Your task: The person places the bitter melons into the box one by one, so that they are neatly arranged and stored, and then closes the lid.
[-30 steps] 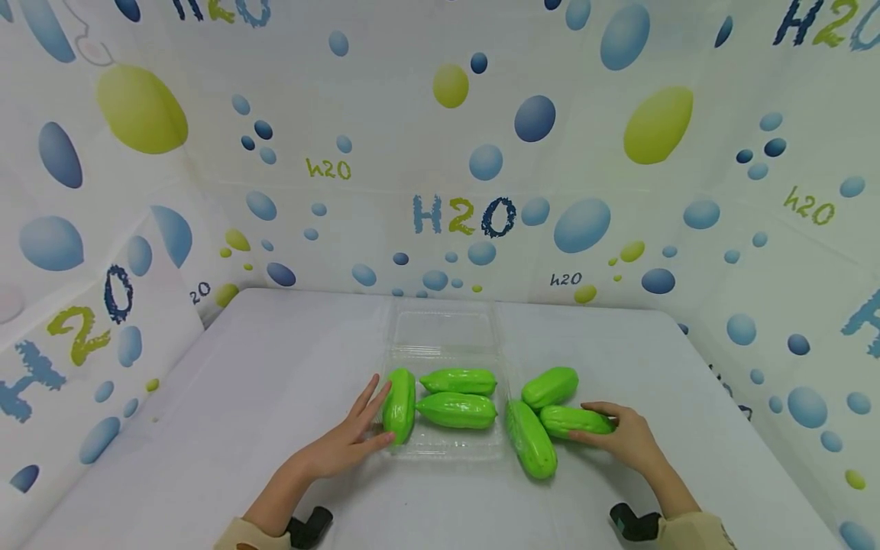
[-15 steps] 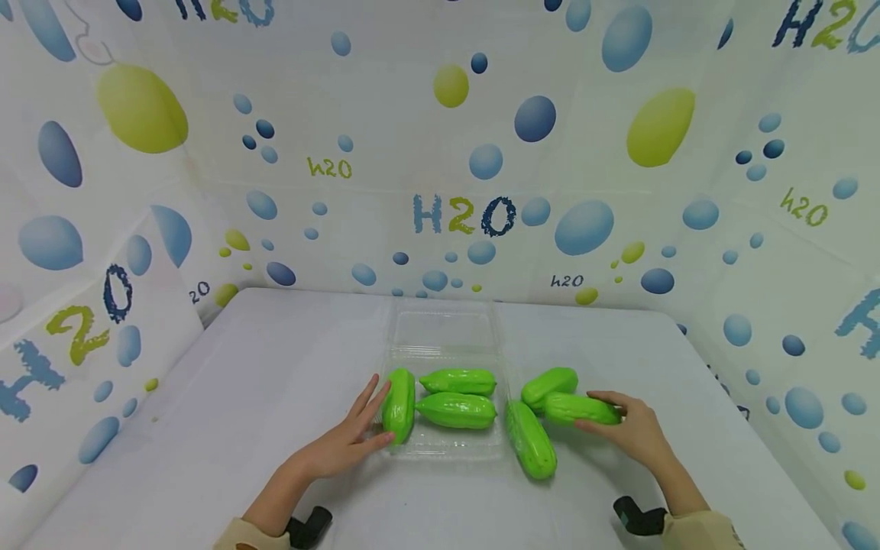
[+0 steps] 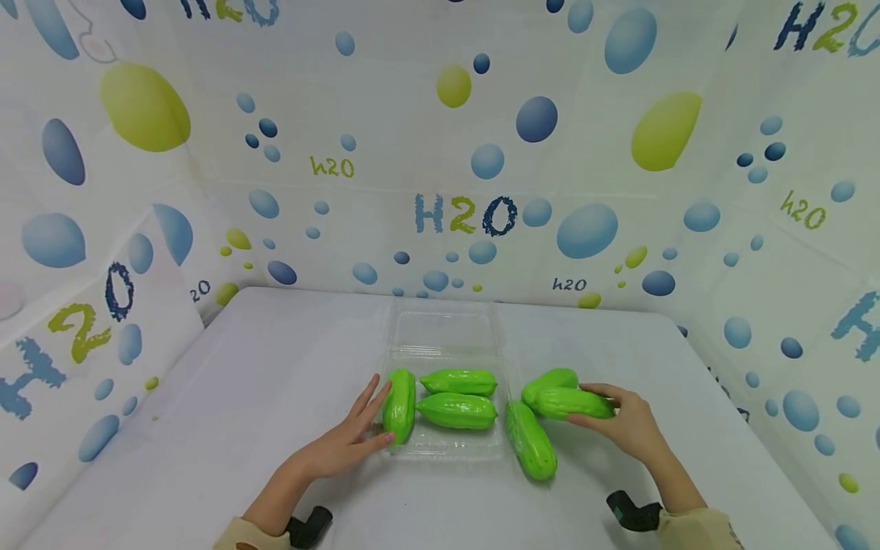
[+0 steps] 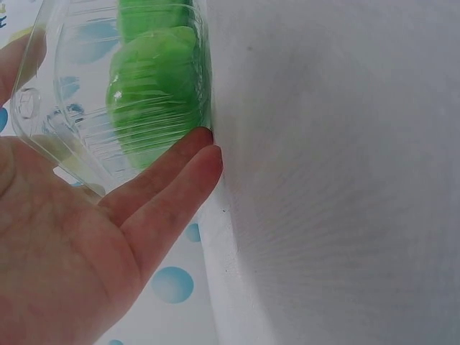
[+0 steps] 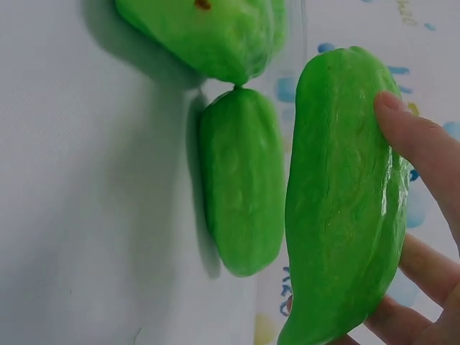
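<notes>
The right hand (image 3: pixel 629 428) grasps a green gourd (image 3: pixel 572 402) between thumb and fingers, at the right of a clear plastic container (image 3: pixel 450 446). From the head view this gourd overlaps the rear gourd (image 3: pixel 554 380), while the right wrist view shows a narrow gap between the two. That same view reveals a brown spot (image 5: pixel 203 4) on the front gourd (image 3: pixel 531 443) and the rear gourd's stem end meeting it. The left hand (image 3: pixel 347 439) is released, its fingers extended beside the container's left side; the left wrist view adds their tips at the lower edge of the wall and the palm turned toward the camera.

The head view alone takes in all three gourds inside the container: one upright gourd (image 3: pixel 399 406) along the left side, and two lengthwise, the upper gourd (image 3: pixel 457 381) above the lower gourd (image 3: pixel 457 411). The lid (image 3: pixel 445 328) lies open behind them on the white tabletop (image 3: pixel 275 359).

The gourds are glossy, elongated and lumpy with tapered ends; the container's transparent side is finely ridged. The backdrop (image 3: pixel 385 99) is white, with blue and lime ovals and "H2O" and "h2O" lettering.
</notes>
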Available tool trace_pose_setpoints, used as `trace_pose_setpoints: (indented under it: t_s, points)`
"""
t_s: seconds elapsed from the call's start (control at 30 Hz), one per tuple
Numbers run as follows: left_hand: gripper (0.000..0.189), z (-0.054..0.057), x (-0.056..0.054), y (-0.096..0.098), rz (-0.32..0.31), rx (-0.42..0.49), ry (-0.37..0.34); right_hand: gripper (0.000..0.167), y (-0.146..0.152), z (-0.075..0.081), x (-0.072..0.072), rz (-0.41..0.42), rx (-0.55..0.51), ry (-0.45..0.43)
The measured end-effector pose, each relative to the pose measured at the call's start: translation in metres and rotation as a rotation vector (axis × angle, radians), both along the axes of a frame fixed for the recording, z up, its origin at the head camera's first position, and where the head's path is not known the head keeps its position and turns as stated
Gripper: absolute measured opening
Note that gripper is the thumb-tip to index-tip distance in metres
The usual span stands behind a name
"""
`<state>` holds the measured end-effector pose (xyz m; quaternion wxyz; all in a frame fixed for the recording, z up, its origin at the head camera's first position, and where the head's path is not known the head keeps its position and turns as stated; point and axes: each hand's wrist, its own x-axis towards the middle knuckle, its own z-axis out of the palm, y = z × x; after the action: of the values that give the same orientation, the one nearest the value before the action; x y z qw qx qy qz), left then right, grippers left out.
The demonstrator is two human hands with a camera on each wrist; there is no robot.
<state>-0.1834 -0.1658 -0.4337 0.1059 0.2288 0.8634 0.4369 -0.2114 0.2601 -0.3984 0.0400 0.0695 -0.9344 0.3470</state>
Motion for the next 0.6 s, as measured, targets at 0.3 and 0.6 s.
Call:
trace_pose_setpoints:
  t_s: [0.3, 0.6]
  points:
    - [0.075, -0.001, 0.000, 0.001, -0.009, 0.004, 0.009, 0.065, -0.012, 0.002, -0.001, 0.012, -0.015, -0.024]
    - [0.076, -0.001, -0.001, 0.001, 0.003, -0.004, -0.011, 0.065, -0.026, 0.005, -0.002, 0.009, -0.024, -0.056]
